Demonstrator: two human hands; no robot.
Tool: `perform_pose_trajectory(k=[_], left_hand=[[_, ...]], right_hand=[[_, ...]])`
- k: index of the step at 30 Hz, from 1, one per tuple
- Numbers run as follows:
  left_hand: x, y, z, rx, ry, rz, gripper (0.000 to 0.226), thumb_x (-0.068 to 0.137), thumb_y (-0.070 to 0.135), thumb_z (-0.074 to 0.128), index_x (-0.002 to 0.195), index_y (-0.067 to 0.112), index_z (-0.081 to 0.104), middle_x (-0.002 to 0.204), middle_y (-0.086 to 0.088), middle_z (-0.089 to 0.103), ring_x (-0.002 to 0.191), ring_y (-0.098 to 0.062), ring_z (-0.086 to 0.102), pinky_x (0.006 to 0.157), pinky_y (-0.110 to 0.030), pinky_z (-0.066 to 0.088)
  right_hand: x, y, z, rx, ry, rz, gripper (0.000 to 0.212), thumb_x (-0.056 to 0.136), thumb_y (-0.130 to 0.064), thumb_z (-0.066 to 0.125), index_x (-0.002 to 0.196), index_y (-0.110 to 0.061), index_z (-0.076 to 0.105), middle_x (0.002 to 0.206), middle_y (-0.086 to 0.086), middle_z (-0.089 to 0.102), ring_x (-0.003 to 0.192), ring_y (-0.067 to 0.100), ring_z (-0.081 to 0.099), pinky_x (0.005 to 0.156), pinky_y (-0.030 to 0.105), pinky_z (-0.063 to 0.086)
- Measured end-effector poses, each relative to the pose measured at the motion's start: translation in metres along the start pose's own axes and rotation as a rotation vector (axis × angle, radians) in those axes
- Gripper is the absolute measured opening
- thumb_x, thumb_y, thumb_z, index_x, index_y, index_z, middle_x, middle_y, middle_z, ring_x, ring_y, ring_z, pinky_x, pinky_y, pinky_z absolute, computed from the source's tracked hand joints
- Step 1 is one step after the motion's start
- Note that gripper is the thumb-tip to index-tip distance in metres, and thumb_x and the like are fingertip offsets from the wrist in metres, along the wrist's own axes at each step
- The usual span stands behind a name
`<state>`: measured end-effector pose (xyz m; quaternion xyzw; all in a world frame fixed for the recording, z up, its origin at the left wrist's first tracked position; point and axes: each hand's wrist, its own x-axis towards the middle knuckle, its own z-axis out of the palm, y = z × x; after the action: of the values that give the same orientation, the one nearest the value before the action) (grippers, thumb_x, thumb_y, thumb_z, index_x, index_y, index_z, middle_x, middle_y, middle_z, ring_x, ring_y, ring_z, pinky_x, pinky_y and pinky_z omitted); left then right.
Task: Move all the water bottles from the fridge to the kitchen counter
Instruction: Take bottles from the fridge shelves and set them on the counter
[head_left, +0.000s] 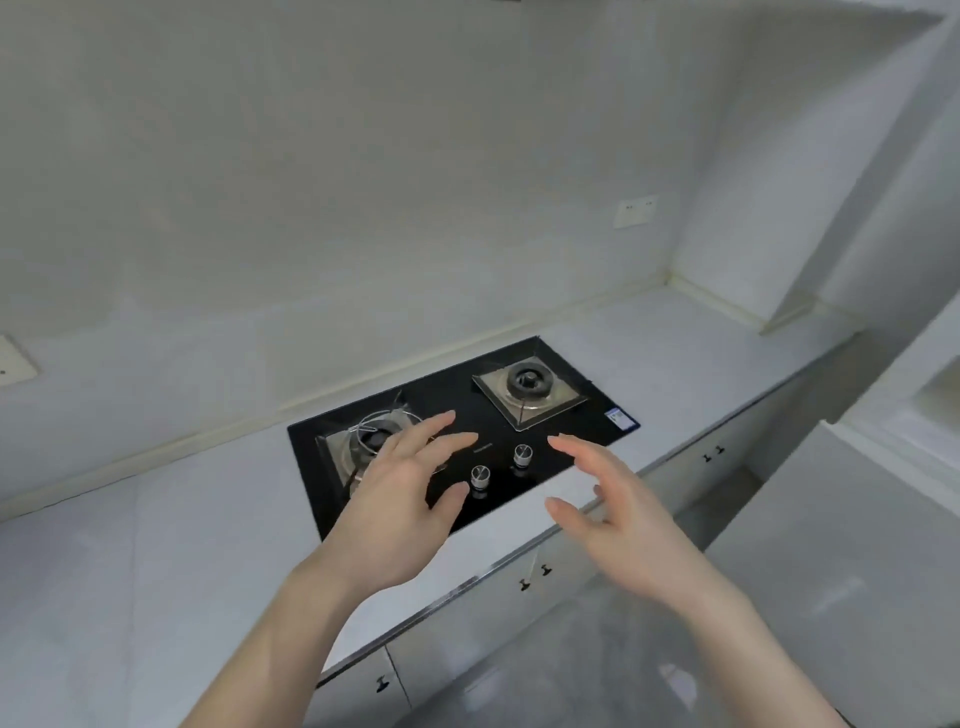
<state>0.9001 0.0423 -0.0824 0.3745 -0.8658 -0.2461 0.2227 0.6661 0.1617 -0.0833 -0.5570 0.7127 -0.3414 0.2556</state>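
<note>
I have both hands raised over the pale grey stone kitchen counter (156, 545). My left hand (395, 512) hovers above the black glass two-burner gas hob (467, 415), fingers spread and relaxed, holding nothing. My right hand (618, 525) is just beside it, fingers straight, thumb apart, also empty (palms roughly face each other). Two round silver knobs (480, 478) sit between the hands. I see no water bottles in this view. A white fridge (893, 467) seems to stand at the right edge.
</note>
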Motion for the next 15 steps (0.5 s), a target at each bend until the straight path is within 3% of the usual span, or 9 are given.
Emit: perform_pose_trajectory(k=[2,4,7,11,15], left_hand=[[0.021,0.032,0.021,0.003,-0.039,0.046,0.050,0.102,0.032,0.060,0.148,0.045,0.047,0.162,0.028,0.025,0.148,0.002,0.018,0.120,-0.020,0.024],[0.041,0.058,0.043,0.005,-0.070,0.095,0.051,0.101,0.033,0.060,0.148,0.046,0.047,0.160,0.031,0.025,0.146,0.005,0.019,0.114,-0.014,0.031],[0.071,0.099,0.085,-0.009,-0.128,0.169,0.051,0.100,0.035,0.060,0.148,0.048,0.046,0.160,0.033,0.023,0.149,0.003,0.018,0.113,-0.028,0.040],[0.102,0.156,0.137,-0.006,-0.202,0.267,0.051,0.101,0.037,0.059,0.149,0.046,0.044,0.161,0.033,0.021,0.142,0.019,0.008,0.121,-0.035,0.033],[0.128,0.209,0.182,-0.006,-0.289,0.379,0.051,0.101,0.036,0.058,0.148,0.047,0.045,0.162,0.030,0.023,0.151,0.004,0.015,0.125,-0.032,0.022]], right_hand=[[-0.010,0.023,-0.030,0.003,0.055,0.023,0.059,0.100,-0.033,0.066,0.149,-0.051,0.041,0.154,-0.034,0.037,0.127,-0.013,0.047,0.106,0.011,0.041],[-0.021,0.047,-0.058,-0.014,0.113,0.032,0.058,0.099,-0.034,0.067,0.149,-0.051,0.041,0.154,-0.032,0.038,0.135,-0.018,0.037,0.117,0.021,0.037],[-0.041,0.088,-0.103,-0.028,0.187,0.085,0.058,0.099,-0.035,0.067,0.150,-0.047,0.042,0.154,-0.031,0.039,0.138,-0.016,0.035,0.121,0.028,0.034],[-0.070,0.136,-0.153,-0.057,0.297,0.158,0.059,0.098,-0.037,0.069,0.150,-0.045,0.043,0.153,-0.027,0.042,0.141,-0.002,0.041,0.121,0.034,0.036],[-0.104,0.171,-0.193,-0.042,0.413,0.247,0.057,0.098,-0.036,0.069,0.149,-0.043,0.045,0.152,-0.029,0.043,0.140,-0.009,0.038,0.121,0.030,0.035]])
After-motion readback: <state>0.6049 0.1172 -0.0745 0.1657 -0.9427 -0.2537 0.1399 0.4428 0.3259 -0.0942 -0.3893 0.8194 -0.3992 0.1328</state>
